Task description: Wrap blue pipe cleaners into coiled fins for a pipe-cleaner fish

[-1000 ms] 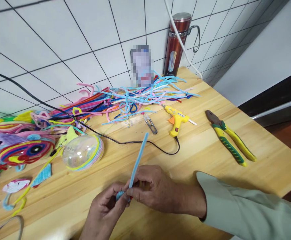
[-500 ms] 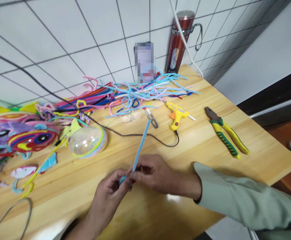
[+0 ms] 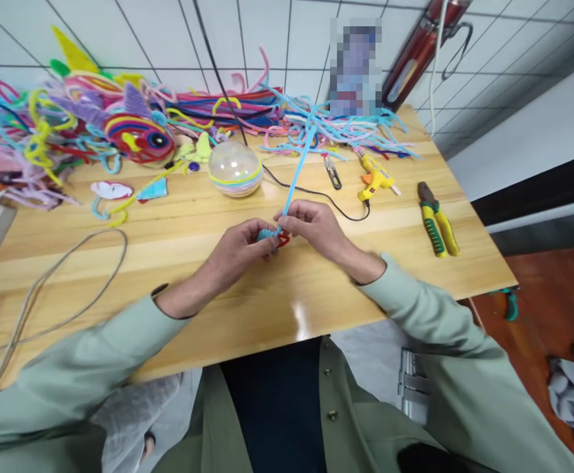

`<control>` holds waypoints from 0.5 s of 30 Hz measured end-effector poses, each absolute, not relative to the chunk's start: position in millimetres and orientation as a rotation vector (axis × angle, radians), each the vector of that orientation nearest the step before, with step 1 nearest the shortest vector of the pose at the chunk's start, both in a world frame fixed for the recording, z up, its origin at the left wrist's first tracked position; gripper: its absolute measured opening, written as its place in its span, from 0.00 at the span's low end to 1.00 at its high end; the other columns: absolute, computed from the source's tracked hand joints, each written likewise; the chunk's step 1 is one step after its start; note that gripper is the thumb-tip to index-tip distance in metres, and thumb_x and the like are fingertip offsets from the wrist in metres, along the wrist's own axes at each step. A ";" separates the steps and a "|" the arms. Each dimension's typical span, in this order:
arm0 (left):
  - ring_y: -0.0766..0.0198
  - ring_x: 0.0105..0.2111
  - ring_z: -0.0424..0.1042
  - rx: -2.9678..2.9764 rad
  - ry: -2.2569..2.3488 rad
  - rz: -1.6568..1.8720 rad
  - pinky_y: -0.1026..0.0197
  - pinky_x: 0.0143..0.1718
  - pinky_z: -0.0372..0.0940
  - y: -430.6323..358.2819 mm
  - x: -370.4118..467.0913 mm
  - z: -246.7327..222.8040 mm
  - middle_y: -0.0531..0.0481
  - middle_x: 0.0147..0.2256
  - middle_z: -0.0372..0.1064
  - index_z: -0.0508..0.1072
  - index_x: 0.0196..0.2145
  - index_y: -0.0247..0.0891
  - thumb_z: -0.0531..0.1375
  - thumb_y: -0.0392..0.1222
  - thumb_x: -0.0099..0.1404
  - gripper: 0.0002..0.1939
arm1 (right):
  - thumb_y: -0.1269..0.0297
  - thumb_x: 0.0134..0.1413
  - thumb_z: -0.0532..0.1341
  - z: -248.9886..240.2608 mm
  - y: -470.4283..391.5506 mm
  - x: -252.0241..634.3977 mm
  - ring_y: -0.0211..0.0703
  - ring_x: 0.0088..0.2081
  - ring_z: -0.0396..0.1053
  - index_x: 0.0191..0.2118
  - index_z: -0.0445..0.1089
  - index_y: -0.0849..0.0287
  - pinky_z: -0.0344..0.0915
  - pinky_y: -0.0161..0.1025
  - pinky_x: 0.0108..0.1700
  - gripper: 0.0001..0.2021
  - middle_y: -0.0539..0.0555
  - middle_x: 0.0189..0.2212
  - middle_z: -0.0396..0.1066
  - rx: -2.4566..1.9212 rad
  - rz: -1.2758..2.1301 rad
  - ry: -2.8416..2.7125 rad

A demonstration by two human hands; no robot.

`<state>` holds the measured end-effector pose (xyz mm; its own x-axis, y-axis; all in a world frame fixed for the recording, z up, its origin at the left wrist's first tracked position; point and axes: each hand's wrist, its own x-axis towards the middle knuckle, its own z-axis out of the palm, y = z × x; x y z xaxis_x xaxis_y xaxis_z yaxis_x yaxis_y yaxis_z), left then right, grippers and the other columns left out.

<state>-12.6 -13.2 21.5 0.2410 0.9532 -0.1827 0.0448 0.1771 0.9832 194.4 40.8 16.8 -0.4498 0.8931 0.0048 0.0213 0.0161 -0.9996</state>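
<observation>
Near the front of the wooden table (image 3: 365,289), my left hand (image 3: 241,251) pinches a small piece wrapped in light blue pipe cleaner (image 3: 266,234). Red loops (image 3: 283,239) show at the right side of that piece. My right hand (image 3: 313,226) is closed on a long light blue pipe cleaner (image 3: 298,172) beside the piece; its free end points up and away. Both hands are almost touching. Behind them sits a clear ball (image 3: 235,168) with yellow, blue and pink bands round its lower part.
Yellow glue gun (image 3: 376,179), small snips (image 3: 333,173) and green-yellow pliers (image 3: 437,220) lie to the right. Pipe cleaners (image 3: 247,108) pile along the wall, with a colourful fish-like figure (image 3: 139,135) at left. A red flask (image 3: 417,56) stands behind. Cables cross the table.
The camera view has tilted down and shifted, so my sleeves and the table's front edge now show. My hands keep hold of the blue piece and strand; red loops are more visible.
</observation>
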 end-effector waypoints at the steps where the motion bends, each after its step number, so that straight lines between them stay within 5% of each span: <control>1: 0.62 0.33 0.75 1.208 1.130 0.891 0.60 0.36 0.71 -16.9 -16.8 22.8 0.48 0.35 0.80 0.81 0.38 0.37 0.77 0.56 0.63 0.20 | 0.36 0.54 0.76 19.1 38.0 189.3 0.38 0.32 0.72 0.37 0.78 0.57 0.74 0.38 0.38 0.26 0.48 0.29 0.76 -0.956 1.516 -1.578; 15: 0.61 0.35 0.76 0.943 1.076 0.965 0.59 0.36 0.70 -37.8 -54.6 27.6 0.47 0.36 0.79 0.81 0.36 0.36 0.76 0.54 0.57 0.19 | 0.47 0.57 0.77 24.0 30.5 144.2 0.38 0.34 0.76 0.43 0.78 0.56 0.75 0.37 0.39 0.19 0.48 0.34 0.79 -0.882 1.555 -1.657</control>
<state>-54.6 -37.8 27.6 0.1902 0.9457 -0.2635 -0.1587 0.2945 0.9424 144.2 30.5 24.0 -0.5316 0.8464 0.0332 0.0202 0.0519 -0.9984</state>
